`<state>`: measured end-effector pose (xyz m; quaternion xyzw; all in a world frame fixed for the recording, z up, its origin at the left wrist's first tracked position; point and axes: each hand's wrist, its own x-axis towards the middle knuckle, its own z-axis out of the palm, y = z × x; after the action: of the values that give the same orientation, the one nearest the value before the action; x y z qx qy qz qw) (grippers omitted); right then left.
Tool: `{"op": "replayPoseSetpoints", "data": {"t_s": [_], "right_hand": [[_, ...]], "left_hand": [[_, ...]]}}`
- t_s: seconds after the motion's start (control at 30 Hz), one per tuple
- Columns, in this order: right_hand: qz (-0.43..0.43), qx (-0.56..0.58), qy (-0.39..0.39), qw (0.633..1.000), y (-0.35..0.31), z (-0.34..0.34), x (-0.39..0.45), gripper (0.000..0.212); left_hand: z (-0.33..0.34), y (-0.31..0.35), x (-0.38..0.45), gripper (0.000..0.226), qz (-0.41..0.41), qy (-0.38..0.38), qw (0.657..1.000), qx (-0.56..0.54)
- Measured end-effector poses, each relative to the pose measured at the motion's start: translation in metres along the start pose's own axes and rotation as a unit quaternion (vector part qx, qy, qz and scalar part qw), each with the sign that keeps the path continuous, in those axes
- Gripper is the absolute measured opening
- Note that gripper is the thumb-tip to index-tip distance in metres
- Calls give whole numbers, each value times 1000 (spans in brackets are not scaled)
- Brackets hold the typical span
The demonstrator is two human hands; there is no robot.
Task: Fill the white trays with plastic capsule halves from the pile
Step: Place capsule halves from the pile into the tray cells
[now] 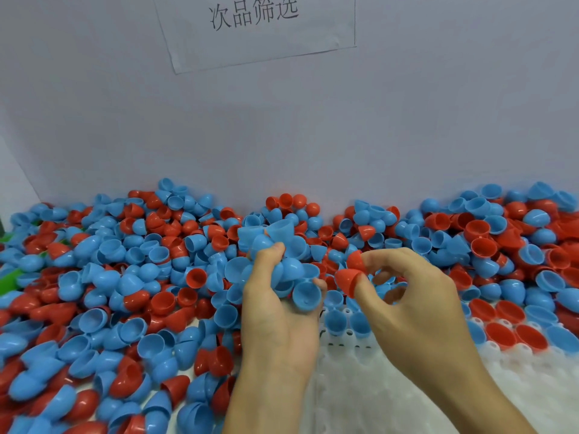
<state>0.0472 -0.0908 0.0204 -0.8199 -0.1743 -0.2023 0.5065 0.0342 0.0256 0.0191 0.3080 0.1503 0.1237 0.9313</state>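
Note:
A wide pile of blue and red capsule halves (125, 277) covers the table from the left edge to the right. My left hand (275, 311) grips a bunch of blue halves (282, 255) at the centre, held above the pile. My right hand (410, 296) is just to its right, with two red halves (347, 277) capped on its fingertips. A white tray (376, 386) lies below the hands at lower right. Its far rows hold blue halves (344, 322) and red halves (513, 335).
A pale wall (282, 136) rises right behind the pile, with a paper sign (253, 23) taped on it. A green object (9, 277) peeks out at the far left edge. Loose halves crowd around the tray's left and far sides.

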Motion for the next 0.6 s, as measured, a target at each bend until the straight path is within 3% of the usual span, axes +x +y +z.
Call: {"op": "replayPoseSetpoints", "data": {"t_s": [0.03, 0.13, 0.2, 0.33, 0.43, 0.6], "right_hand": [[1, -22, -20, 1000, 1, -2, 0, 10], [-9, -107, -122, 987, -3, -10, 0, 22], [-22, -157, -202, 966, -6, -14, -1, 17], [-27, -258, -322, 910, -8, -10, -9, 10], [-15, -303, -361, 882, -11, -1, -13, 12], [-15, -319, -369, 873, -10, 9, -19, 17]], "left_hand": [[1, 15, -12, 27, 74, -48, 995, -39], [-4, 29, -11, 13, 109, 32, 994, 6], [-4, 23, -14, 4, 111, 8, 994, -13], [-6, 25, -12, 9, 118, -3, 993, -2], [-6, 22, -11, 12, 114, -6, 993, 16], [-5, 23, -10, 13, 106, -13, 994, 5]]}}
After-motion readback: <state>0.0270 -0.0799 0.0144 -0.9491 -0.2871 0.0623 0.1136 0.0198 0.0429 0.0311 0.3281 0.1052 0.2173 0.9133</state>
